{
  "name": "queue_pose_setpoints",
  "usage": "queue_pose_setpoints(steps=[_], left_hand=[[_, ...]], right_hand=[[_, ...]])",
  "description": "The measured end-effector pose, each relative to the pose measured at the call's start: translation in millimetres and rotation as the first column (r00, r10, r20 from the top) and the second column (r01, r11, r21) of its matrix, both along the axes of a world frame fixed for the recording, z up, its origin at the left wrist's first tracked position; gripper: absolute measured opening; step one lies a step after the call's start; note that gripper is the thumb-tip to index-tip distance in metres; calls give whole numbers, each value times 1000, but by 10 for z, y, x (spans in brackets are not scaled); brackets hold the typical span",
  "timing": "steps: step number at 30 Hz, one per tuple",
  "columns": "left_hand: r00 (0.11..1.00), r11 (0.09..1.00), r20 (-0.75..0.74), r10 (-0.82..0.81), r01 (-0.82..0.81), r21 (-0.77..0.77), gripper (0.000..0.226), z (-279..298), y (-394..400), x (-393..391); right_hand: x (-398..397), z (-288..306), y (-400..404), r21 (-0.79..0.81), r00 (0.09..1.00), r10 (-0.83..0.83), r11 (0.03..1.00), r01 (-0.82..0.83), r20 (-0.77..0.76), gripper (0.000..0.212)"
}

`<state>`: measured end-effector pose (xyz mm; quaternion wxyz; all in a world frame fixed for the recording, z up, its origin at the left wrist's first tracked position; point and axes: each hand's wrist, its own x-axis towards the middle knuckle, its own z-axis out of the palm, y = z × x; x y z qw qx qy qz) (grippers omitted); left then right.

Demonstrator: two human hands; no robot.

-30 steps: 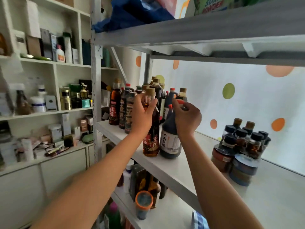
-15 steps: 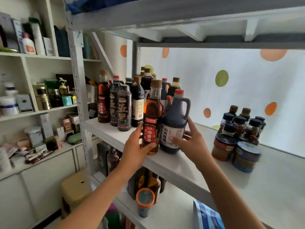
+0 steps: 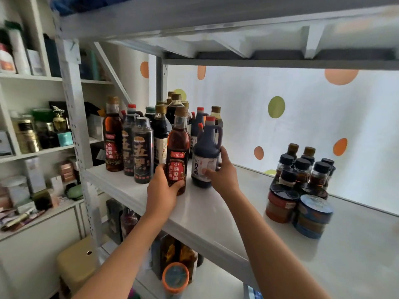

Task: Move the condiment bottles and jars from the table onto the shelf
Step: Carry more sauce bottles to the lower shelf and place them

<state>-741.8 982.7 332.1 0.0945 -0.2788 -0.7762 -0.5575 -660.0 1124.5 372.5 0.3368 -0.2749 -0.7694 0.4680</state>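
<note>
On the white shelf (image 3: 216, 210) stands an amber sesame oil bottle (image 3: 178, 143) with a red label and a cork-coloured cap. My left hand (image 3: 162, 190) grips its lower part. Right beside it stands a dark vinegar jug (image 3: 206, 152) with a red cap, a handle and a white label. My right hand (image 3: 222, 173) holds the jug's lower right side, thumb across the label. Both stand upright at the front of a cluster of dark sauce bottles (image 3: 141, 147).
Small dark-capped jars (image 3: 302, 169) and two round tins (image 3: 311, 214) sit at the shelf's right. Between them and the bottles is bare shelf. A shelf board (image 3: 237, 22) hangs close overhead. More bottles stand on the lower shelf (image 3: 172, 255). Cabinet shelves with boxes fill the left.
Both hands slid down from the bottle necks to the lower bodies. The oil bottle and the jug now stand on the shelf, slightly further back.
</note>
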Motion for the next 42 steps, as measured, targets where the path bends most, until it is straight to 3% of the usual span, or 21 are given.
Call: queue_pose_setpoints(steps=[8, 20, 23, 27, 33, 36, 42], left_hand=[[995, 997, -66, 79, -80, -13, 66, 9, 338, -77], [980, 982, -110, 164, -173, -78, 66, 45, 503, -187], [977, 977, -122, 176, -188, -96, 67, 59, 561, -242], [972, 967, -141, 190, -210, -145, 61, 59, 648, -313], [972, 948, -141, 188, -217, -233, 60, 119, 797, -390], [970, 938, -141, 197, -229, -260, 63, 114, 850, -401], [982, 972, -114, 148, -165, -167, 58, 32, 845, -453]], right_hand=[[-501, 56, 414, 55, 999, -34, 998, 33, 14, 82], [-1010, 16, 646, 122, 1000, -24, 992, 22, 17, 90], [-1062, -48, 665, 131, 999, -38, 991, 40, -20, 78], [-1001, -231, 705, 71, 993, -35, 997, 43, -109, 45], [-1009, -375, 736, 127, 997, -23, 991, 32, -72, 53], [-1037, -385, 782, 158, 996, -88, 983, 88, -11, 45], [-1043, -375, 796, 153, 994, -105, 983, 99, 33, 40]])
